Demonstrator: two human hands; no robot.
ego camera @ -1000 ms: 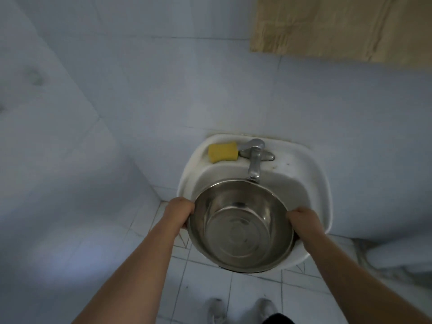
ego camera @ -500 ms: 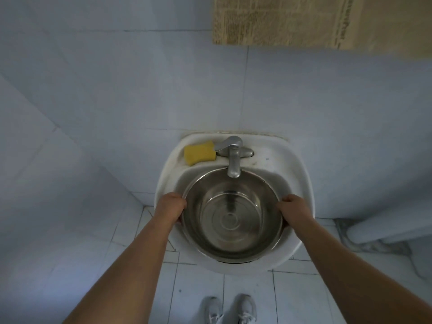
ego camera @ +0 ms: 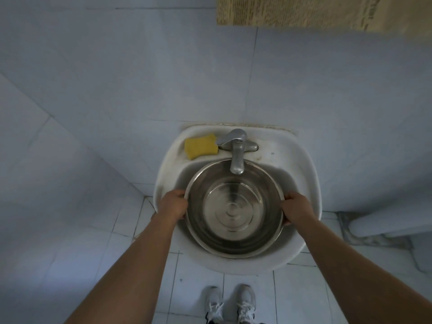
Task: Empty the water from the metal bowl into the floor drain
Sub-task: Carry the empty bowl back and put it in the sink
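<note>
A round metal bowl (ego camera: 235,208) sits level inside the white wall-mounted sink (ego camera: 301,164), right under the tap spout. Its shiny inside shows ring marks; I cannot tell how much water is in it. My left hand (ego camera: 174,204) grips the bowl's left rim. My right hand (ego camera: 295,208) grips the right rim. No floor drain is in view.
A chrome tap (ego camera: 236,150) overhangs the bowl's far edge. A yellow sponge (ego camera: 201,146) lies on the sink ledge left of the tap. White floor tiles and my two white shoes (ego camera: 230,302) are below. A pale pipe-like fixture (ego camera: 385,224) stands at the right by the wall.
The bowl has moved from in front of the sink, tilted toward me, back into the basin under the tap and now sits level. Both hands stayed on its rim.
</note>
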